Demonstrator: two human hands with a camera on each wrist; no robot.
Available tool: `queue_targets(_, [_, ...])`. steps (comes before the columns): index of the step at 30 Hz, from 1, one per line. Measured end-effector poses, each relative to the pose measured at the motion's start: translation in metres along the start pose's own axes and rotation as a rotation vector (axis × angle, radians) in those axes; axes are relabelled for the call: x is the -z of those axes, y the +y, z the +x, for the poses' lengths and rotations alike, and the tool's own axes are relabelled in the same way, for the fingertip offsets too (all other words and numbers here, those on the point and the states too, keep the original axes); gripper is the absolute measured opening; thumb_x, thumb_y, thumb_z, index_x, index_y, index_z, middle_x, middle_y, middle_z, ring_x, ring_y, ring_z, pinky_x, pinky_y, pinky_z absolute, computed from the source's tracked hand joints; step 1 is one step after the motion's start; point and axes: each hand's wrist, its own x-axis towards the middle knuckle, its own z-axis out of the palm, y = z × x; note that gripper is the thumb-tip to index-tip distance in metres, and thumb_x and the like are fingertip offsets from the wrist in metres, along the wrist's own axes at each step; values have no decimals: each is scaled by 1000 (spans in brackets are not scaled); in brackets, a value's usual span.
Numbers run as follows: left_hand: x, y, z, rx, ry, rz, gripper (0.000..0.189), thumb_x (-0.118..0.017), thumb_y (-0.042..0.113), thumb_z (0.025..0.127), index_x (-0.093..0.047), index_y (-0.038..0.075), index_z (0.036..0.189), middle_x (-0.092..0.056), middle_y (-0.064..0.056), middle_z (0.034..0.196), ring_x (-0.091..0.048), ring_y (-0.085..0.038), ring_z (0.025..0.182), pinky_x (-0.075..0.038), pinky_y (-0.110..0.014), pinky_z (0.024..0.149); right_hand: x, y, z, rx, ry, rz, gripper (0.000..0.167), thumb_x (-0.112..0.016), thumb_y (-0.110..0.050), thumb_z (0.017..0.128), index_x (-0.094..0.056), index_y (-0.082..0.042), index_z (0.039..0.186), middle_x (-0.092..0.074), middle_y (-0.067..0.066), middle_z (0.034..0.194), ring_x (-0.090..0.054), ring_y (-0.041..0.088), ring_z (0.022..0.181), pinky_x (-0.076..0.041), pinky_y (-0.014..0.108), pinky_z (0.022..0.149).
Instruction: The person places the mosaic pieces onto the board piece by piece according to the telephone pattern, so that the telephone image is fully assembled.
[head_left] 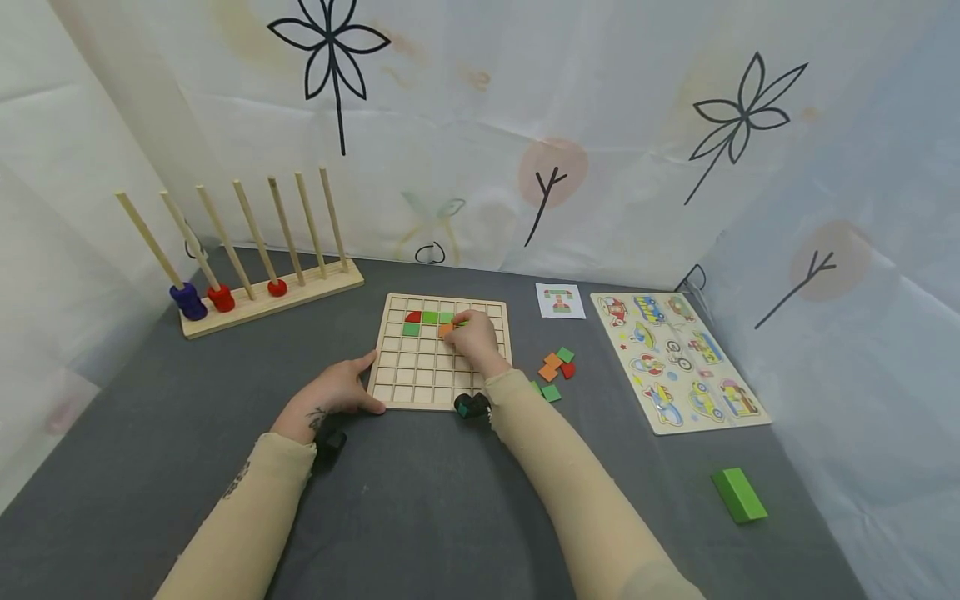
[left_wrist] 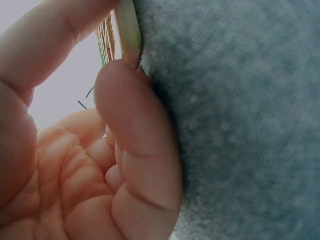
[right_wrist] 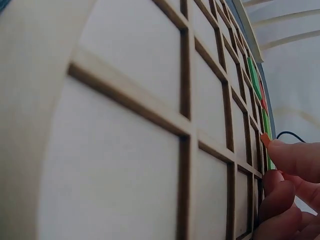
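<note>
A wooden grid board (head_left: 423, 360) lies on the dark table, with a red piece (head_left: 413, 317) and several green square tiles (head_left: 429, 317) in its upper cells. Between thumb and fingers, my right hand (head_left: 477, 342) pinches an orange tile (head_left: 446, 331) over the upper part of the grid. The right wrist view shows this orange tile (right_wrist: 264, 139) at the thumb tip, close to a row of green. At the board's lower left corner, my left hand (head_left: 333, 392) touches the edge with spread thumb and finger. In the left wrist view a fingertip (left_wrist: 122, 82) presses against the board's edge.
Right of the board lie loose orange, green and red pieces (head_left: 551, 368) and a pattern card (head_left: 561, 301). Further right are a picture puzzle board (head_left: 675, 362) and a green block (head_left: 739, 496). A peg rack (head_left: 281, 300) with rings stands at the back left.
</note>
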Motion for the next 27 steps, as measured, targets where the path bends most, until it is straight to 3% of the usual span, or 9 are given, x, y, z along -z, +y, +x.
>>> queue_targets(6, [0,1,0,1,-5,-1,101,-80,17,71,-15,8,149,-48,-6,72,-46,-17,58,-40,-28,56,-1,1,0,16,-2,-36,35,-67,-10,82,-62,-7,117,-59,9,116,-50,15,70,-40,25,57])
queue_targets(9, [0,0,0,0,-6,-6,101,-80,17,71,-15,8,149,-46,-5,68,-46,-16,56,-39,-28,55,-1,1,0,16,-5,-49,36,-67,-10,82,-62,-8,118,-59,7,118,-49,14,68,-40,25,56])
queue_targets(12, [0,0,0,-4,-2,-8,101,-80,16,71,-15,8,149,-53,-9,76,-46,-16,56,-39,-28,55,2,-1,-1,23,-11,-36,36,-68,-10,82,-62,-7,118,-57,8,122,-51,17,76,-42,27,61])
queue_targets(15, [-1,0,0,-8,1,-12,102,-80,16,71,-15,8,149,-59,-18,98,-46,-17,56,-40,-28,55,9,-4,-2,40,-13,3,36,-68,-10,82,-62,-6,118,-53,10,127,-54,23,93,-46,33,73])
queue_targets(17, [-1,0,1,-7,3,-12,102,-80,16,71,-15,8,149,-54,-23,116,-47,-17,57,-41,-29,55,18,-6,-5,60,-19,54,37,-67,-9,83,-61,-4,119,-52,12,128,-53,26,103,-46,37,81])
queue_targets(19, [0,1,0,-5,3,-10,102,-80,16,71,-15,7,149,-47,-26,129,-48,-18,58,-41,-29,56,27,-6,-5,75,-29,97,38,-66,-9,84,-60,-4,121,-53,14,123,-54,27,100,-46,38,80])
queue_targets(22, [0,1,0,-6,3,-7,102,-80,16,71,-15,7,148,-46,-26,129,-48,-18,59,-42,-29,57,45,-4,-7,101,-42,157,39,-65,-9,84,-59,-4,123,-57,13,108,-54,23,85,-44,32,68])
queue_targets(24, [0,1,-1,-10,1,-6,102,-80,16,71,-14,6,148,-53,-26,119,-48,-18,59,-42,-28,57,57,-1,-8,112,-39,175,39,-65,-10,84,-59,-5,122,-57,9,98,-49,18,74,-39,29,60])
queue_targets(27, [0,1,-1,-16,-2,-11,102,-80,16,71,-15,6,148,-56,-23,113,-47,-17,58,-41,-28,57,76,7,-11,130,-30,180,38,-64,-9,84,-59,-5,121,-55,5,90,-44,14,68,-37,30,59])
